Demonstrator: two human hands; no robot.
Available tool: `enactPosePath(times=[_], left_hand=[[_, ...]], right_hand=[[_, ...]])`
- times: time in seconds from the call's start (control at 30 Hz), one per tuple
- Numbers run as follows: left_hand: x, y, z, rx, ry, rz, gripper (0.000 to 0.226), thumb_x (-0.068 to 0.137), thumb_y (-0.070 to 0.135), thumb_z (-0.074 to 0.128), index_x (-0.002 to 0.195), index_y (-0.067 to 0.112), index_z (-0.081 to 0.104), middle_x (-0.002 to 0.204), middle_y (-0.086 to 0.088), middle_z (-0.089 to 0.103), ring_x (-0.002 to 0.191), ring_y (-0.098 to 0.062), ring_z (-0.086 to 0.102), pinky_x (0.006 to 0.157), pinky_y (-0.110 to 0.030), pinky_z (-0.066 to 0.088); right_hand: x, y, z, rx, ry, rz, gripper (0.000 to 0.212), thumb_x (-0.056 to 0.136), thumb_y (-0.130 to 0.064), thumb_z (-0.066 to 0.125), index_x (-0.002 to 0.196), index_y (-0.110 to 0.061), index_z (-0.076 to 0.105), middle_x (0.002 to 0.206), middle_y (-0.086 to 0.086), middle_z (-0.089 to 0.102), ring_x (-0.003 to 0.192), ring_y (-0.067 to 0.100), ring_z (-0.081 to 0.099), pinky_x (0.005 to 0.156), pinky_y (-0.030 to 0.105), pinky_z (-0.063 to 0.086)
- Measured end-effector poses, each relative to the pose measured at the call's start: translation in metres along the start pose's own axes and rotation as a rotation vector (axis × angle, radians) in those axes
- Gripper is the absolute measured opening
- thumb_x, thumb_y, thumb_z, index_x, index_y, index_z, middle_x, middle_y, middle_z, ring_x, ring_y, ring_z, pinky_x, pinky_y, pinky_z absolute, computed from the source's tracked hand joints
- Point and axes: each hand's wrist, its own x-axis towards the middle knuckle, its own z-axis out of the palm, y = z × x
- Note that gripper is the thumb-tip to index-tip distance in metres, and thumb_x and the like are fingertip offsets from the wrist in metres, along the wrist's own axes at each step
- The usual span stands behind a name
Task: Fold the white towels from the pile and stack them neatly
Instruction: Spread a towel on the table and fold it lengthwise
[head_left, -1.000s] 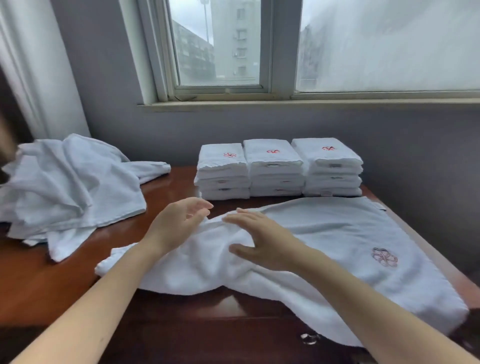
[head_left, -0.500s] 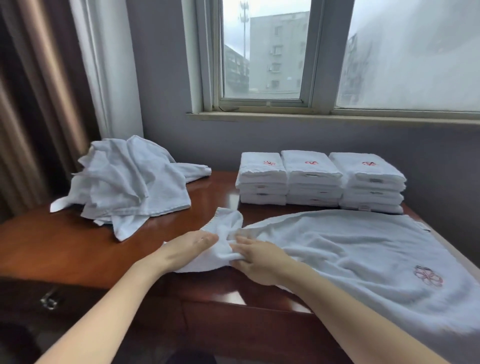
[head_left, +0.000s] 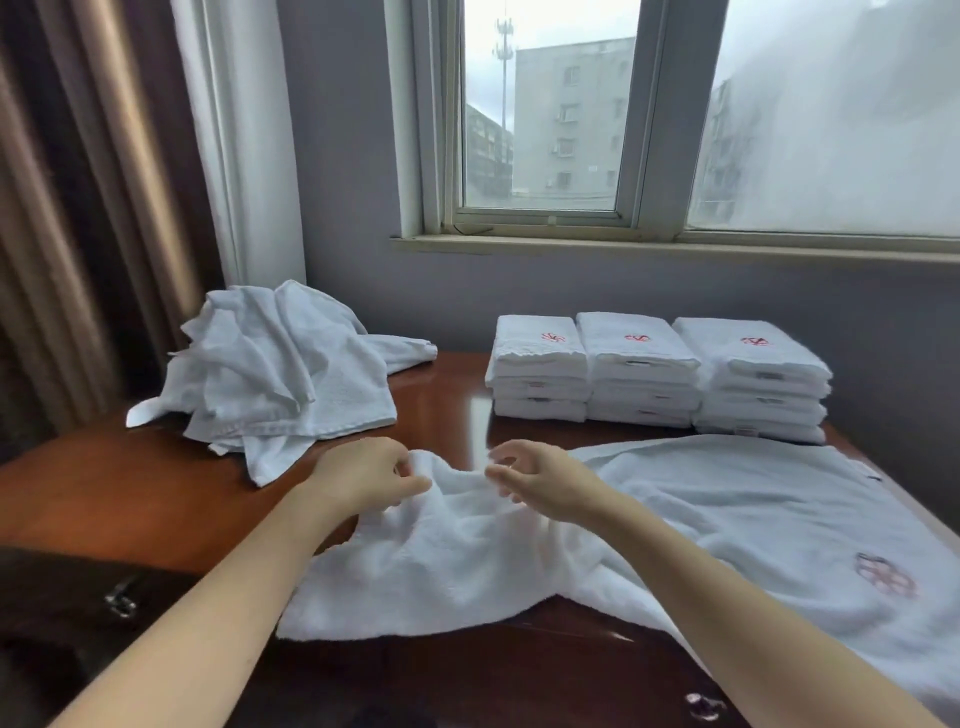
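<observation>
A large white towel (head_left: 737, 525) with a red flower emblem lies spread over the right half of the wooden table (head_left: 119, 499), its left end bunched and hanging over the front edge. My left hand (head_left: 363, 475) pinches that bunched end with curled fingers. My right hand (head_left: 535, 478) grips the same edge a little to the right, fingers curled. A loose pile of unfolded white towels (head_left: 275, 374) sits at the back left. Three stacks of folded white towels (head_left: 649, 374) with red emblems stand side by side at the back.
A grey wall and window sill (head_left: 675, 247) run behind the table. Brown and white curtains (head_left: 130, 208) hang at the left. Metal drawer handles (head_left: 120, 603) show on the front of the table.
Both hands have lifted the towel's left end and drawn slightly apart along its edge. The camera has moved nearer and a little to the left.
</observation>
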Motion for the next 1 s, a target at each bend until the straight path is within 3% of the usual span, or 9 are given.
enactPosePath(times=[0.1, 0.17, 0.27, 0.43, 0.57, 0.67, 0.8, 0.9, 1.0], left_hand=[[0.010, 0.012, 0.006, -0.042, 0.144, 0.126, 0.032, 0.086, 0.046, 0.062, 0.116, 0.037, 0.061, 0.109, 0.018, 0.060, 0.090, -0.003, 0.058, 0.085, -0.030, 0.049], [0.020, 0.020, 0.013, -0.097, 0.109, 0.202, 0.046, 0.086, 0.042, 0.063, 0.130, 0.037, 0.055, 0.128, 0.016, 0.054, 0.101, -0.005, 0.057, 0.092, -0.030, 0.047], [0.037, 0.029, 0.021, -0.143, -0.061, 0.148, 0.071, 0.075, 0.053, 0.062, 0.143, 0.036, 0.045, 0.137, 0.014, 0.052, 0.119, -0.011, 0.056, 0.091, -0.029, 0.046], [0.063, 0.030, 0.027, 0.038, -0.103, 0.129, 0.024, 0.084, 0.022, 0.056, 0.103, 0.030, 0.068, 0.107, 0.010, 0.068, 0.103, -0.017, 0.063, 0.083, -0.031, 0.052], [0.079, 0.035, 0.016, -0.338, 0.310, 0.068, 0.018, 0.089, 0.013, 0.048, 0.090, 0.026, 0.059, 0.083, 0.007, 0.069, 0.082, -0.020, 0.066, 0.074, -0.035, 0.051], [0.089, 0.049, -0.003, -0.410, 0.633, 0.138, 0.013, 0.093, 0.013, 0.050, 0.094, 0.022, 0.059, 0.097, 0.005, 0.067, 0.085, -0.021, 0.063, 0.070, -0.037, 0.050], [0.098, 0.055, -0.013, -0.352, 0.759, 0.242, 0.005, 0.095, 0.015, 0.054, 0.100, 0.014, 0.056, 0.116, -0.003, 0.060, 0.094, -0.030, 0.061, 0.071, -0.042, 0.050], [0.100, 0.053, -0.002, -0.296, 0.768, 0.248, 0.007, 0.093, 0.009, 0.053, 0.100, 0.011, 0.056, 0.117, -0.008, 0.056, 0.098, -0.034, 0.059, 0.071, -0.037, 0.043], [0.102, 0.045, 0.018, -0.205, 0.544, 0.158, 0.020, 0.093, 0.009, 0.047, 0.112, 0.012, 0.055, 0.130, -0.008, 0.047, 0.107, -0.036, 0.056, 0.085, -0.042, 0.043]], right_hand=[[0.009, 0.008, -0.001, -0.311, 0.121, -0.025, 0.054, 0.087, -0.027, 0.060, 0.140, -0.032, 0.049, 0.107, -0.011, 0.050, 0.100, 0.013, 0.057, 0.079, 0.030, 0.047], [0.015, 0.017, 0.000, -0.365, 0.080, 0.022, 0.063, 0.083, -0.025, 0.062, 0.143, -0.033, 0.044, 0.122, -0.005, 0.043, 0.108, 0.018, 0.056, 0.080, 0.031, 0.048], [0.025, 0.032, 0.001, -0.410, 0.091, 0.100, 0.049, 0.086, -0.031, 0.061, 0.134, -0.034, 0.054, 0.126, -0.005, 0.048, 0.112, 0.018, 0.057, 0.078, 0.027, 0.043], [0.037, 0.045, -0.007, -0.275, 0.213, 0.111, 0.013, 0.087, -0.026, 0.054, 0.094, -0.028, 0.066, 0.096, -0.003, 0.069, 0.091, 0.021, 0.064, 0.072, 0.030, 0.049], [0.050, 0.042, -0.032, 0.164, 0.531, 0.022, 0.001, 0.091, -0.020, 0.064, 0.092, -0.020, 0.064, 0.084, 0.001, 0.071, 0.080, 0.021, 0.068, 0.076, 0.034, 0.053], [0.062, 0.038, -0.050, 0.192, 0.672, -0.115, 0.004, 0.091, -0.015, 0.067, 0.095, -0.015, 0.066, 0.088, -0.003, 0.068, 0.083, 0.014, 0.066, 0.072, 0.024, 0.045], [0.070, 0.043, -0.065, 0.182, 0.740, -0.175, 0.004, 0.090, -0.015, 0.068, 0.094, -0.016, 0.067, 0.095, -0.010, 0.063, 0.088, 0.004, 0.063, 0.070, 0.008, 0.041], [0.064, 0.050, -0.062, 0.142, 0.727, -0.185, 0.004, 0.088, -0.018, 0.071, 0.089, -0.021, 0.068, 0.095, -0.014, 0.060, 0.083, 0.000, 0.064, 0.067, 0.009, 0.041], [0.053, 0.053, -0.048, -0.042, 0.647, -0.126, 0.004, 0.086, -0.026, 0.071, 0.083, -0.029, 0.070, 0.088, -0.014, 0.066, 0.073, 0.006, 0.065, 0.064, 0.024, 0.047]])
